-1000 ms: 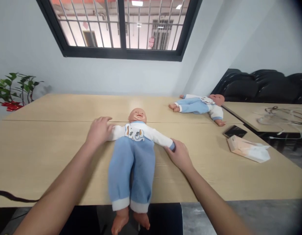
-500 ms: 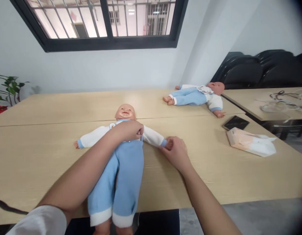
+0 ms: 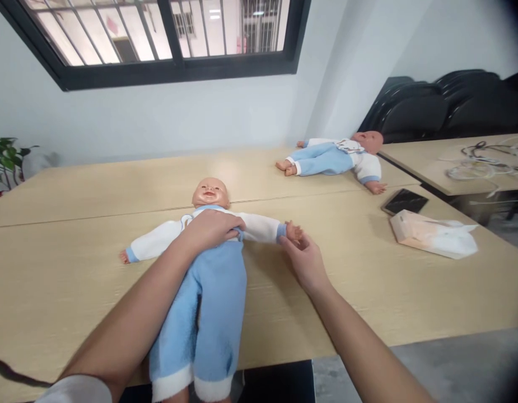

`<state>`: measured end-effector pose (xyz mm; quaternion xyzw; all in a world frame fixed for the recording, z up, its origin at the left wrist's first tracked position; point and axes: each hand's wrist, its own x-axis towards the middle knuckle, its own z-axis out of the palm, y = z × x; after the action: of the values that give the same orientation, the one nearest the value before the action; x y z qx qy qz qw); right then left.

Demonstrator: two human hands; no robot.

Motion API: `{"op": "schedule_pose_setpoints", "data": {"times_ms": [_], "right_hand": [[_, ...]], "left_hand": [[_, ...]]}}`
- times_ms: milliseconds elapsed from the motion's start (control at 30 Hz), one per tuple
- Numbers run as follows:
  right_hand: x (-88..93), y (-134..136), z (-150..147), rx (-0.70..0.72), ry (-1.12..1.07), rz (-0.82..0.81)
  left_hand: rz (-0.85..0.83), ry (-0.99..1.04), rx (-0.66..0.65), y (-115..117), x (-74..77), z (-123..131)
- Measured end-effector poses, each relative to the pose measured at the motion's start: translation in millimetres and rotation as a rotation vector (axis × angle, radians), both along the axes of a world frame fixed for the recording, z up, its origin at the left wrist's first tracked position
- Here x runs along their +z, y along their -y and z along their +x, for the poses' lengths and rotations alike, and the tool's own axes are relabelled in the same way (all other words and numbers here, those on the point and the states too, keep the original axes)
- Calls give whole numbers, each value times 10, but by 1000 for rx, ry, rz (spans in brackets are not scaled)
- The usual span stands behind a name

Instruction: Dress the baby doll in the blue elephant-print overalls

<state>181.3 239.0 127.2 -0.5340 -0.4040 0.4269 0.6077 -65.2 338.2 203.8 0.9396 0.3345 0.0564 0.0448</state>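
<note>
A baby doll point(image 3: 219, 302) in a white and blue outfit lies face up on the table, its head toward the window and its feet at the near edge. Across its chest rests my left hand point(image 3: 214, 228), fingers curled over the side of the torso and closed on the outfit's cloth. My right hand point(image 3: 304, 260) is closed around the doll's hand point(image 3: 293, 230) at the end of the outstretched right-side arm, thumb near the blue cuff. The doll's other arm lies spread on the table, untouched. Part of the chest is hidden under my left hand.
A second doll point(image 3: 330, 157) in matching clothes lies at the back right. Closer in are a dark phone-like slab point(image 3: 405, 201) and a tissue pack point(image 3: 433, 234). Cables point(image 3: 489, 162) lie on the neighbouring table, near stacked black chairs point(image 3: 427, 109). A plant point(image 3: 9, 159) stands at left.
My right hand has raised the doll's arm slightly, and more of the doll's hand shows. My left hand stays on the chest. The camera view has shifted a little.
</note>
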Motion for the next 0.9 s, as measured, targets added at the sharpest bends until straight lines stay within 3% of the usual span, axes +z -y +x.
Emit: {"op": "schedule_pose_setpoints", "data": {"times_ms": [167, 400, 533, 633, 900], "right_hand": [[-76, -122, -161, -58, 11, 39], [96, -451, -359, -76, 589, 185], [243, -709, -388, -9, 712, 259], [252, -843, -392, 25, 790, 309], [173, -780, -414, 308, 1020, 387]], "left_hand": [[35, 19, 5, -23, 17, -20], [41, 28, 15, -49, 0, -36], [57, 57, -2, -58, -2, -49], [49, 95, -38, -75, -6, -74], [93, 207, -175, -99, 19, -171]]}}
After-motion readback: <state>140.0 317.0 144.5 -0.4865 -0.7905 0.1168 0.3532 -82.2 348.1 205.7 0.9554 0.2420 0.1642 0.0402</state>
